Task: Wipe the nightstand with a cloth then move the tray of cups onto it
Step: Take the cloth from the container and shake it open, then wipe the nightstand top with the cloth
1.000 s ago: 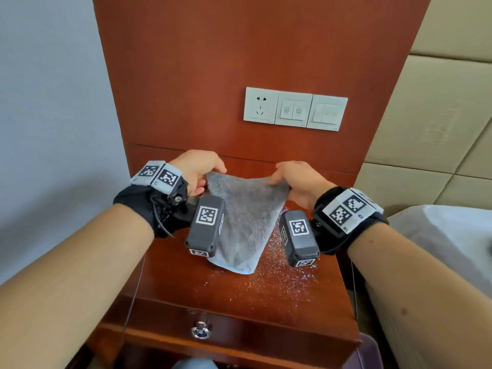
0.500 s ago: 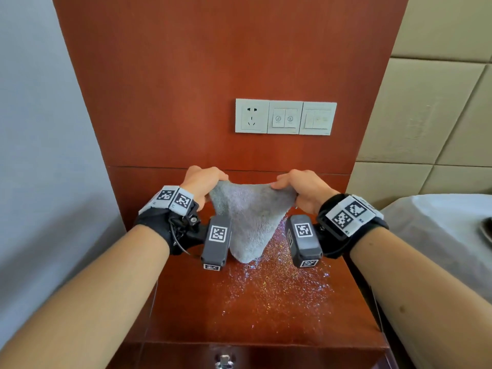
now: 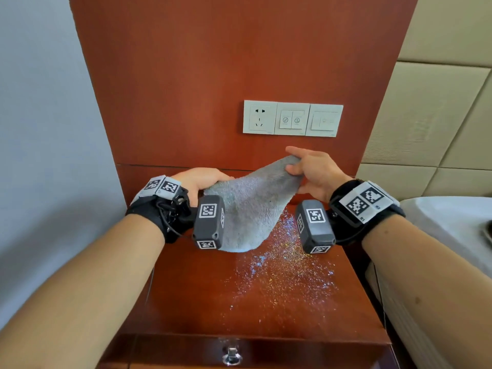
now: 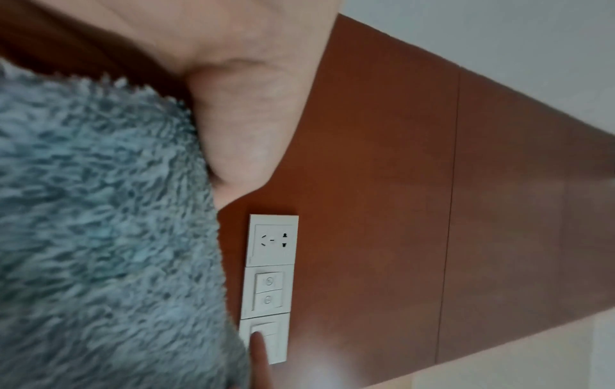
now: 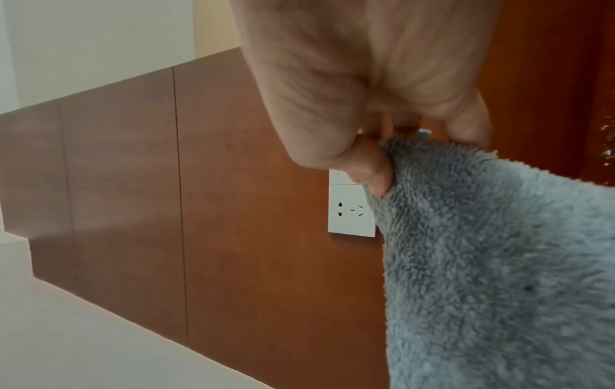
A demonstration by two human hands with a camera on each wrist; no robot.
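The left hand (image 4: 239, 100) gripped the fluffy grey cloth (image 4: 100, 223), which lay just beside the white socket panel (image 4: 269, 287) on the brown wall board (image 4: 416, 184); a fingertip (image 4: 258, 347) overlapped the panel's far switch.

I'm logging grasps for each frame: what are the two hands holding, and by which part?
Both hold the grey cloth by its upper edge: the left hand grips one top corner, the right hand pinches the other, raised higher. The rest hangs above the nightstand.
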